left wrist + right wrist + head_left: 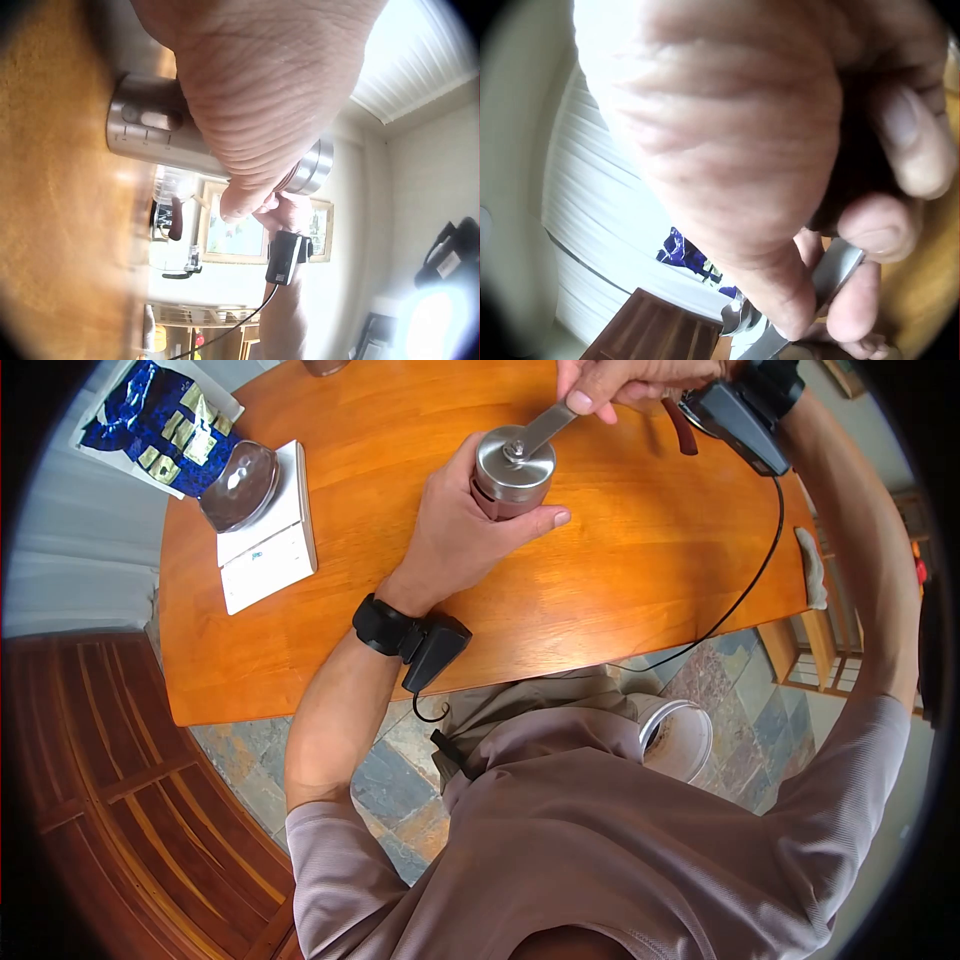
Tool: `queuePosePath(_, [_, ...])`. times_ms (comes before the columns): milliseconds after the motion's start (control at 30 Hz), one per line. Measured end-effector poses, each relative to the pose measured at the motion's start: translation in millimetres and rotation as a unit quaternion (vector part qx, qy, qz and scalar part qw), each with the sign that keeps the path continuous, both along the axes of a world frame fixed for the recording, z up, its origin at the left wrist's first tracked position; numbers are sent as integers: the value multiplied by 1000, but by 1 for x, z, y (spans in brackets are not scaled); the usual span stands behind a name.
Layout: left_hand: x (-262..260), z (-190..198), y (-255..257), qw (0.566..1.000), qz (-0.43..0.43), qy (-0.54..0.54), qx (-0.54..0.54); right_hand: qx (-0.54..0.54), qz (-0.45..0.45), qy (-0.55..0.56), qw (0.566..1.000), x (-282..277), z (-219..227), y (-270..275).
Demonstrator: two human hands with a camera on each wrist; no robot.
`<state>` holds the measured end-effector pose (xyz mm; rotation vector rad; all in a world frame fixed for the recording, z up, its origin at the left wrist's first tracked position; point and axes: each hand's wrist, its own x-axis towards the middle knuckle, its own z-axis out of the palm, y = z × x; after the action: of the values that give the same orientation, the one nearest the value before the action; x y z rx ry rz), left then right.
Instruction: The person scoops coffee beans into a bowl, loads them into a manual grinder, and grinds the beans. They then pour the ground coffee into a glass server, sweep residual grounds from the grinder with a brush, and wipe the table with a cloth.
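A cylindrical hand coffee grinder point(520, 470) with a brushed metal top stands on the wooden table, its base meeting the tabletop in the left wrist view. My left hand point(450, 530) grips the body, with the thumb along the near side. Below that hand, the left wrist view shows the grinder's lower cup point(142, 139) with a small window and scale marks. A flat metal crank point(548, 426) slants from the top's centre up to the right. My right hand point(640, 378) pinches its outer end between thumb and fingers; the crank's knob is hidden by the hand.
At the back left, a blue and white bag point(165, 435) and a glossy rounded vessel point(242, 485) stand by a flat white slab point(265, 565). A dark red handle point(682, 430) lies beyond my right hand. A grey cloth point(812, 568) sits at the right edge.
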<state>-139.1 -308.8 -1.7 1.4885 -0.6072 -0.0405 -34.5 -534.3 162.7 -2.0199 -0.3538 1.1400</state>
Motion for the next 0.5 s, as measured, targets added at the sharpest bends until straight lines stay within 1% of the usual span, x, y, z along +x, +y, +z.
queuePosePath(67, [1,-2,1,1000,-3,1,0,9,12,5,1000,4,1,6])
queuePosePath(133, [1,-2,1,1000,-5,1,1,-23,33,9,999,8,5,13])
queuePosePath(200, [0,0,0,999,-5,34,-6,-39,12,-3,999,9,5,19])
queuePosePath(333, [1,-2,1,999,2,28,14,-42,35,-10,998,15,-4,18])
queuePosePath(400, [3,-4,1,1000,5,27,7,-3,49,-51,998,11,-7,9])
queuePosePath(433, [3,-3,1,1000,6,27,5,-5,50,-50,997,5,-3,5])
queuePosePath(500, [1,-2,0,1000,7,27,1,-86,88,-136,983,-16,9,-5])
